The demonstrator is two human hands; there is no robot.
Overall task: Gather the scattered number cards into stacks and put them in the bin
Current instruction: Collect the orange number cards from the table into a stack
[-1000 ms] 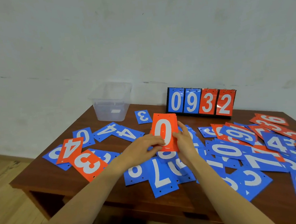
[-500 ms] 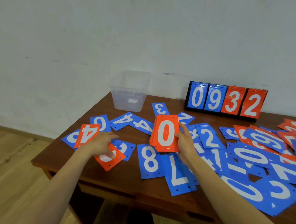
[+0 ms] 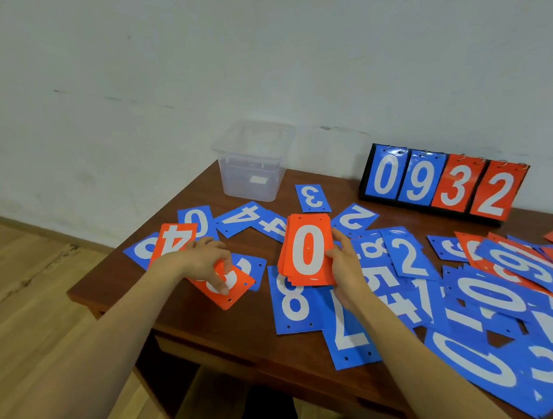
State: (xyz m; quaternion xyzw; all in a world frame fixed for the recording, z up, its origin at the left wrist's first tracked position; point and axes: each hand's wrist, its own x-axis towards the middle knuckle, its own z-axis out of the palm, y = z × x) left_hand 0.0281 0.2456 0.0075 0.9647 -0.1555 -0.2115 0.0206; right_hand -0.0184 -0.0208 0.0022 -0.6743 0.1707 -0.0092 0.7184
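Number cards are all over the wooden table (image 3: 232,340), mostly blue ones piled and overlapping on the right, a few more on the left, and the clear bin (image 3: 255,165) sits at the back near the wall, well apart from both hands. They look like thin, glossy plastic sheets, so I'd guess light, a bit flexy and pretty slippery against each other, which means a stack can fan out if you only pinch one corner. Right hand (image 3: 344,263) is clamped on the long edge of an orange stack (image 3: 307,253) with a 0 on top, held up off the table, and its lower edges are already a little splayed. Left hand (image 3: 203,263) has its fingers closed onto a single orange card (image 3: 228,286) lying over a blue one, looks like it's lifting it by the edge. Best bet is probably sliding a fingertip under an overhanging edge, then squaring up the stack with both hands.
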